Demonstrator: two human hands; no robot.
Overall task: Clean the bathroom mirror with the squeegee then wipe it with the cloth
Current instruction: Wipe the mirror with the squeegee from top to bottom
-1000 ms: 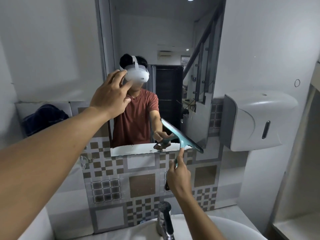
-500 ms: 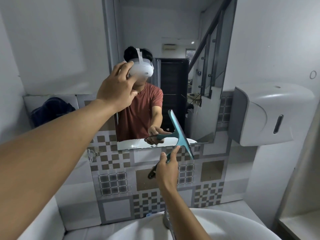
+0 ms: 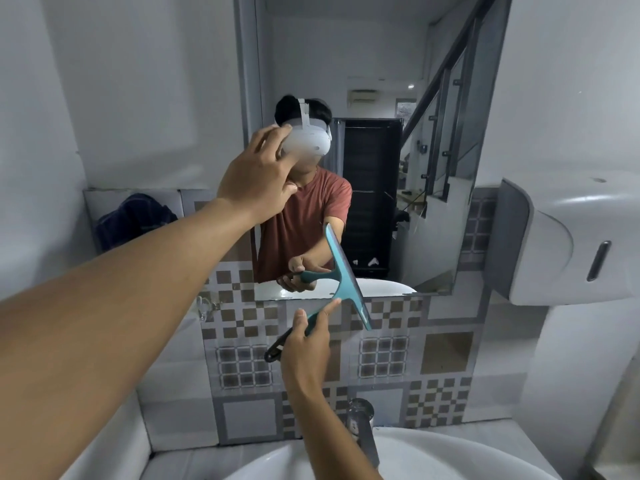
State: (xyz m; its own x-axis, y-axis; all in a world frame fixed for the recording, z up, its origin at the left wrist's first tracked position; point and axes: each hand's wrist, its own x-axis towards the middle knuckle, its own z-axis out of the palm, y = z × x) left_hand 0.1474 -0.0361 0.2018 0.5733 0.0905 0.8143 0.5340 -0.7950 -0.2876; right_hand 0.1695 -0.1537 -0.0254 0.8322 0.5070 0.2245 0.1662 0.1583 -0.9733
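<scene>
Squeegee poised at the mirror's lower edge.

My right hand (image 3: 306,344) grips the teal squeegee (image 3: 343,278) by its handle, blade tilted at five o'clock on the mirror (image 3: 374,98); my left hand (image 3: 258,178), fingers spread and holding nothing, braces the glass. I'd flatten the blade, then pull evenly.

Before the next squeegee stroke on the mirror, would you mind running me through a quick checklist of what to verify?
1. Squeegee held firmly: ok, the right hand grips its handle.
2. Blade flat against the mirror: not ok, it stands steeply tilted across the mirror's lower edge.
3. Start point at the top of the glass: not ok, the blade is low.
4. Left hand out of the stroke path: not ok, it is raised in front of the mirror's left side.
5. Cloth ready for the wipe: cannot tell, a dark cloth-like bundle sits on the left ledge.
</scene>
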